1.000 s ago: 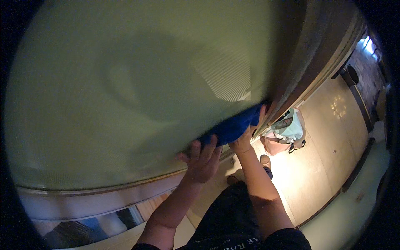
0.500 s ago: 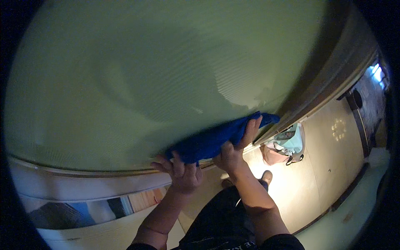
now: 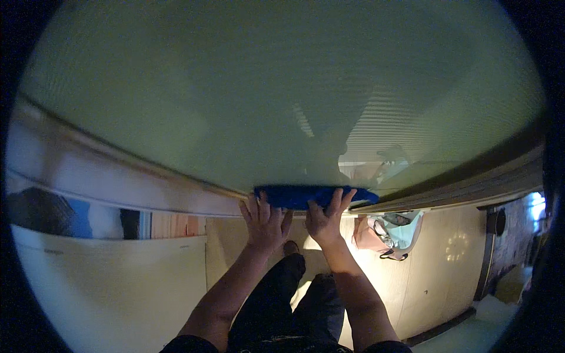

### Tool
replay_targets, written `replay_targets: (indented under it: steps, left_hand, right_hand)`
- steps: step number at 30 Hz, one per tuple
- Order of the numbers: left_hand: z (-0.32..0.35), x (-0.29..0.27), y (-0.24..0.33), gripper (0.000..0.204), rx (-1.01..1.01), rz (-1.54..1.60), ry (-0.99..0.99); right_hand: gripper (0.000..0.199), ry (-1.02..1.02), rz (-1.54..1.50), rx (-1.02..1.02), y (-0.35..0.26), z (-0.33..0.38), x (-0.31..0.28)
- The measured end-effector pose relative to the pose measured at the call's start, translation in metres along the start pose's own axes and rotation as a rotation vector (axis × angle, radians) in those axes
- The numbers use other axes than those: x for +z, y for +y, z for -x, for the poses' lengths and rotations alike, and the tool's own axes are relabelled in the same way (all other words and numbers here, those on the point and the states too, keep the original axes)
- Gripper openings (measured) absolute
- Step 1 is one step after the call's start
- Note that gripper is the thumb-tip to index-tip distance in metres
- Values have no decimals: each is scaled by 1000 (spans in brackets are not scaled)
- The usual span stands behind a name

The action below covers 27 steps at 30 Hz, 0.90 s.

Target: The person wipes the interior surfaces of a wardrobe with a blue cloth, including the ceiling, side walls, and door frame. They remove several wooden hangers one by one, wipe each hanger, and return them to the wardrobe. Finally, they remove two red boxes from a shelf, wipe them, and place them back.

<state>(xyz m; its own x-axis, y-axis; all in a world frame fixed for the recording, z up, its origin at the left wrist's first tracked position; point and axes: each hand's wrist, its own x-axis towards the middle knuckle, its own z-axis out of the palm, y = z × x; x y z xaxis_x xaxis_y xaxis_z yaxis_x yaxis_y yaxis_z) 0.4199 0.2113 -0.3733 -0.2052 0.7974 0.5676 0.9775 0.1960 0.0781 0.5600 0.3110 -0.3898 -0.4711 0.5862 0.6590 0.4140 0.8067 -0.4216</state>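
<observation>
A bunched blue cloth [image 3: 303, 195] lies along the lower edge of a large greenish, finely ribbed glass-like panel [image 3: 253, 123], pressed flat against it. My left hand [image 3: 265, 226] holds the cloth's left end, fingertips over its lower edge and thumb pointing toward the right. My right hand [image 3: 325, 220] grips the cloth's right half with bent fingers, the tip of the cloth sticking out past them. Both palms sit below the panel's bottom frame. The panel mirrors a faint reflection near the cloth.
A pale teal and pink bag [image 3: 388, 232] stands on the lit floor to the right of my hands. At the left, a pale cabinet-like surface [image 3: 118, 282] sits below a shelf with dark and blue items. A dark frame edge [image 3: 471, 176] runs along the panel's right.
My view has turned, and the panel's lower edge now runs more level across it. The cloth, slanted before, lies nearly straight along that edge, and my hands are closer together.
</observation>
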Motion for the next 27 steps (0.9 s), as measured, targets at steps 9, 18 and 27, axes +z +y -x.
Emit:
replay_targets:
  steps: [9,18,27]
  left_hand:
    - [-73,-66,-29,66,-156,-78,358]
    - [33,42,-38,50,-123,-70,177]
    - [-18,8,-20,47,-269,69,340]
  right_hand:
    - [23,449,107,-334,-71,-115,-20]
    - [11,80,204,-290,-4,21,77]
    - [14,336,17,-402,-34,-51,33]
